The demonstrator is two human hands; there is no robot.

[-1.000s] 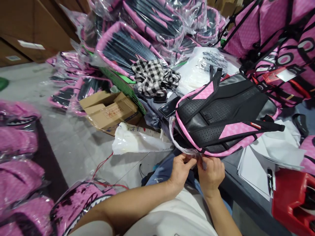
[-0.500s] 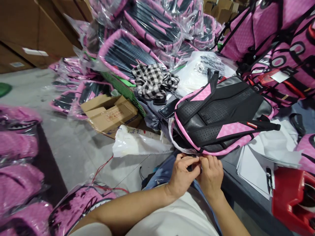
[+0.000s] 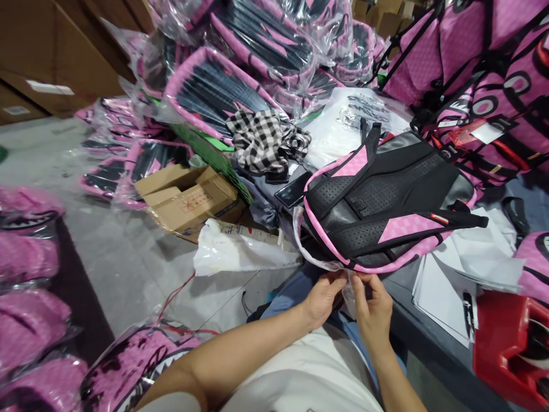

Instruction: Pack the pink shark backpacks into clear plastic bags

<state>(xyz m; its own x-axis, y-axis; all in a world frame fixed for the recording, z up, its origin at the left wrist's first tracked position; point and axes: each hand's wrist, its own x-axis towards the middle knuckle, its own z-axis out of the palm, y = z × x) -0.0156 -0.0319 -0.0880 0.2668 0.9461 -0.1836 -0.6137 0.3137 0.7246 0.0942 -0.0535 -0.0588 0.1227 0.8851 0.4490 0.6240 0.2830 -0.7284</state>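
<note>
Right at the front edge of the counter (image 3: 404, 293), my left grip (image 3: 321, 300) was pinched tight on a bit of clear plastic (image 3: 350, 294), thumb against fingers! Just beside it, my right grip (image 3: 375, 312) had its thumb up near that same plastic, fingers curled close under the backpack (image 3: 373, 189); whether it pinched anything, I couldn't tell. Both hung low over my white shirt (image 3: 295, 375), and down to the left a patterned pink bag (image 3: 128, 363) crowded in near my forearm.

Up onto the counter now, and there lay the backpack, back panel upward, black padding framed in pink, straps loose on top! A pale strip (image 3: 311, 260) curved round its near left corner, down towards my fingers. Off to the right, white papers (image 3: 440, 300) fanned out, a black pen-like item (image 3: 468, 312) on them, and a red container (image 3: 497, 337) just beyond their edge.

Over on the left, a crumpled white plastic sack (image 3: 240, 252) stretched out in front of an open cardboard box (image 3: 189, 200). Further back came a dark phone (image 3: 291, 191), then a bunched checked cloth (image 3: 257, 140), then a lettered white bag (image 3: 338, 123) behind the backpack. And deepest of all, a great heap of plastic-wrapped bags (image 3: 218, 86), with brown cartons (image 3: 55, 46) at far left!
</note>
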